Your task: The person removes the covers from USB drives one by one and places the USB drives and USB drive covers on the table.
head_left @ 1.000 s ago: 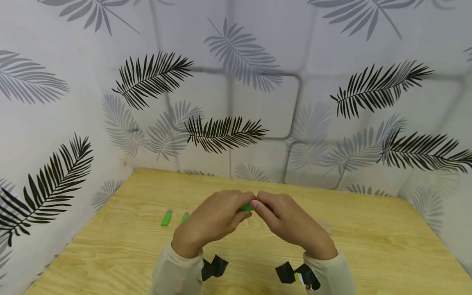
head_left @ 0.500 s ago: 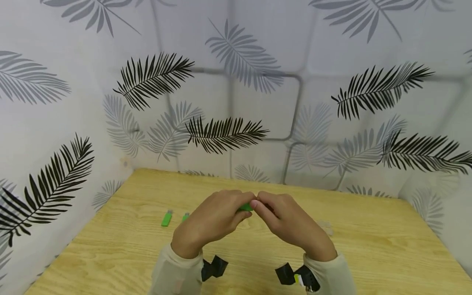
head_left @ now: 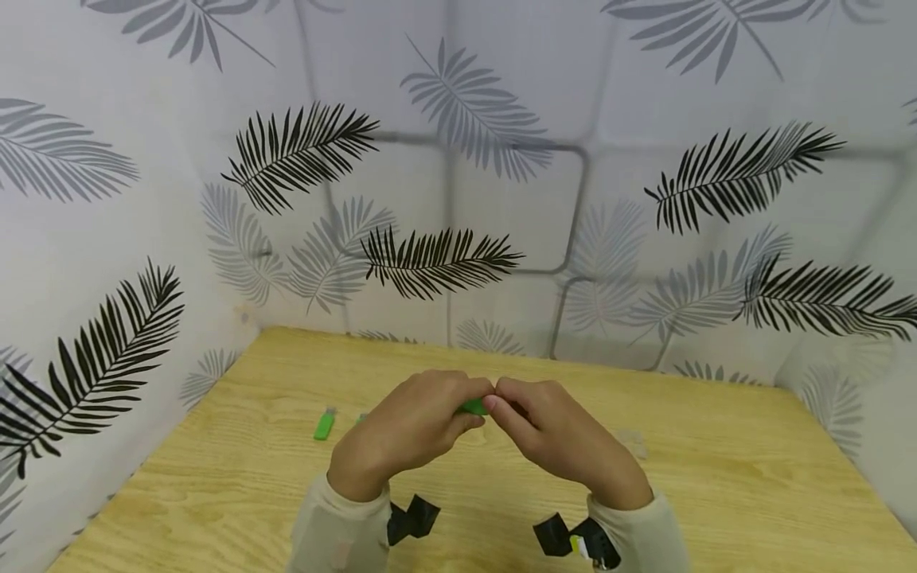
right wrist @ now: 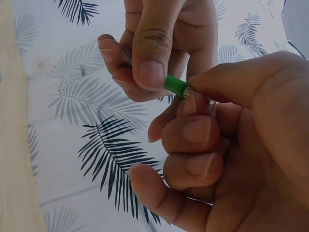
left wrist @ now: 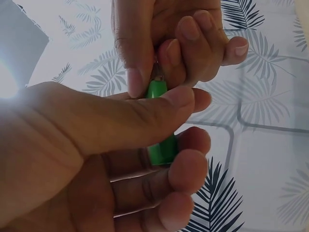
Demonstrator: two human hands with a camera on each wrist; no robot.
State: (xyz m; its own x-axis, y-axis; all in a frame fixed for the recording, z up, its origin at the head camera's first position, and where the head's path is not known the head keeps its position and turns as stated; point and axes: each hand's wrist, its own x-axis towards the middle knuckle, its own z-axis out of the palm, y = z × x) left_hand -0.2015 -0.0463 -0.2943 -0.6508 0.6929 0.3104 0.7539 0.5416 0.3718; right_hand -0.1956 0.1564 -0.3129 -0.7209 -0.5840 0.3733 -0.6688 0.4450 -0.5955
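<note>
Between thumb and fingers my left hand [head_left: 404, 430] holds a green USB flash drive [left wrist: 163, 152], its metal connector [right wrist: 188, 92] pointing at my right hand [head_left: 566, 434]. The thumb and index finger of that right hand pinch at the connector end, where a small clear cap [right wrist: 212, 102] glints, mostly covered by the fingers. How far the cap sits over the connector I cannot tell. In the head view both hands meet fingertip to fingertip above the table. Another green USB flash drive [head_left: 325, 424] lies on the wood to the left.
Beside my left hand a further USB flash drive [head_left: 361, 418] is almost wholly hidden. Pale translucent pieces [head_left: 634, 442] lie right of my right wrist. The wooden table [head_left: 716, 477] ends at leaf-patterned white cloth [head_left: 487, 318] behind and at the sides.
Both hands have shifted very slightly left, keeping hold at the same place. The drive beside my left hand is more covered now.
</note>
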